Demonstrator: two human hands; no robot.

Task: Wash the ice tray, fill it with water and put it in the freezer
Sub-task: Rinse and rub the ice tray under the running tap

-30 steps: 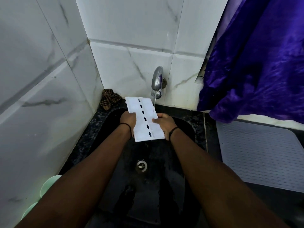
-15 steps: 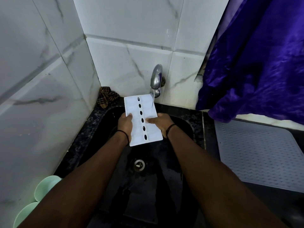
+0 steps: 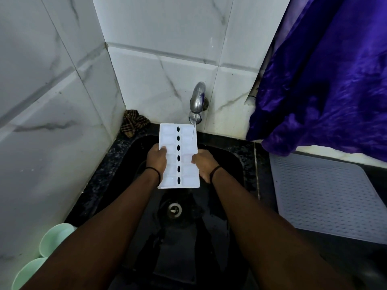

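Note:
A white ice tray (image 3: 186, 153) with two rows of cells and a middle line of dark oval holes is held flat over the black sink (image 3: 226, 197). My left hand (image 3: 157, 159) grips its left edge with the thumb on top. My right hand (image 3: 206, 164) grips the right edge, fingers hidden beneath. A thin stream of water falls from the chrome tap (image 3: 198, 101) into a cell in the tray's far right corner.
A checked cloth (image 3: 133, 123) lies in the corner behind the sink. Marble-look tiled walls close the left and back. A purple cloth (image 3: 326, 80) hangs at right above a grey ribbed mat (image 3: 326, 195). Mint green cups (image 3: 54, 241) stand at lower left. The drain (image 3: 174, 209) is below the tray.
The tray has been squared up, its long side now pointing straight away from me, and the stream now lands nearer its far right corner. Both hands kept their grip.

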